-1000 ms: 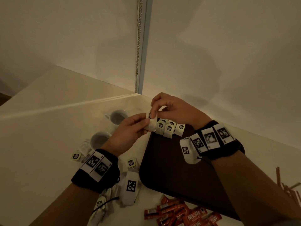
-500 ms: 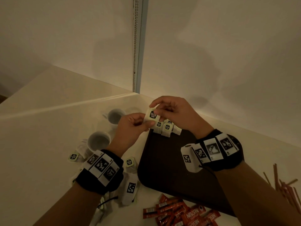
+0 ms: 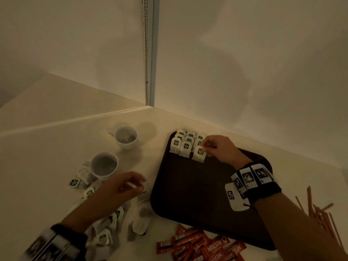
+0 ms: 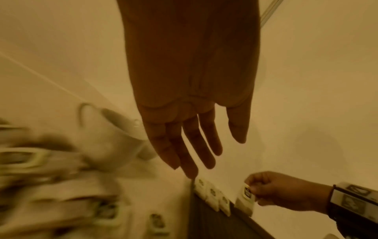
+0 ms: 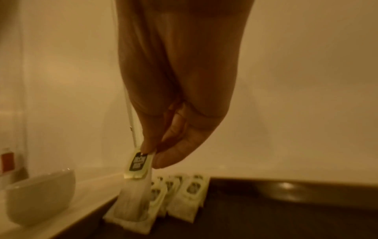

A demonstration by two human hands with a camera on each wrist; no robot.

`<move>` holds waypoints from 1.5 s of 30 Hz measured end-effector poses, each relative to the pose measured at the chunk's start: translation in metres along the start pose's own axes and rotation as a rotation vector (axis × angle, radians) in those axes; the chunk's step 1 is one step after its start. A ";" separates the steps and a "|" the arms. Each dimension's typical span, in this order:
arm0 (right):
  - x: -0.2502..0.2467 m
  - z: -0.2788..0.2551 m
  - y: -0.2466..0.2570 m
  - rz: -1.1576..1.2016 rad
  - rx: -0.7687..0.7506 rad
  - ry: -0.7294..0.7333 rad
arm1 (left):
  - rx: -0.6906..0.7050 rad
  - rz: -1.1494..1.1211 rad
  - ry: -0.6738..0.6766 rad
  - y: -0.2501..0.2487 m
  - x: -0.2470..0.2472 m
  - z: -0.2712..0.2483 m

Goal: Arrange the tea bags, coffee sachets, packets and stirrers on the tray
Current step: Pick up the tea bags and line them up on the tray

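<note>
all three views are dim and warm, with a yellow-brown tint, strongest in the two wrist views. soft shadows of the arms fall on the wall behind the tray (image 3: 188,194). the left hand (image 3: 122,187) is smeared by motion blur in the head view, and the loose tea bags (image 4: 51,186) left of the tray are streaked in the left wrist view. a small glare spot sits on the tray rim in the right wrist view. straight lines bend near the edges.

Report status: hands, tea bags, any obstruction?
Right hand pinching tea bag onto tray. Left hand open above loose bags. Nothing blocking.
</note>
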State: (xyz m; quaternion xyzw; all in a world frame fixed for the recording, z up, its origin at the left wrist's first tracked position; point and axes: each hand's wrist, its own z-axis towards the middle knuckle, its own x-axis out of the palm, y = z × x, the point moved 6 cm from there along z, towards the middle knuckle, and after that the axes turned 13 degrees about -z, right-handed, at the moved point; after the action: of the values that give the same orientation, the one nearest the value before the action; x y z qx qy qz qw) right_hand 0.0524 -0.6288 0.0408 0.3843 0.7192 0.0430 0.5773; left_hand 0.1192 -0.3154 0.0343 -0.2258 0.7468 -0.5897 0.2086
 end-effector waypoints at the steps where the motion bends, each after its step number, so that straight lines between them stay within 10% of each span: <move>1: 0.009 0.003 -0.010 -0.007 0.034 0.034 | -0.038 0.012 -0.013 0.009 -0.007 -0.013; 19: 0.034 0.056 -0.048 -0.111 0.142 -0.189 | -0.551 0.123 -0.333 0.130 -0.075 -0.145; 23: 0.031 0.042 -0.017 -0.123 0.078 -0.298 | -0.516 0.117 -0.320 0.124 -0.072 -0.148; 29: 0.122 -0.015 0.095 -0.392 -0.492 0.110 | -0.310 0.276 -0.379 0.085 -0.049 -0.131; 36: 0.191 -0.021 0.135 -0.812 -0.434 0.186 | -0.329 0.660 -0.103 0.085 0.039 -0.061; 45: 0.195 -0.025 0.138 -0.710 -0.375 0.221 | -0.264 0.873 -0.067 0.092 0.064 -0.049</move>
State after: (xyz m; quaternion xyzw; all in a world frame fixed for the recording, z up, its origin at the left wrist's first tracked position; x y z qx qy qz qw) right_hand 0.0928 -0.4052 -0.0368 -0.0065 0.8444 0.0126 0.5355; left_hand 0.0305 -0.2953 -0.0475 0.0663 0.8337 -0.3386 0.4312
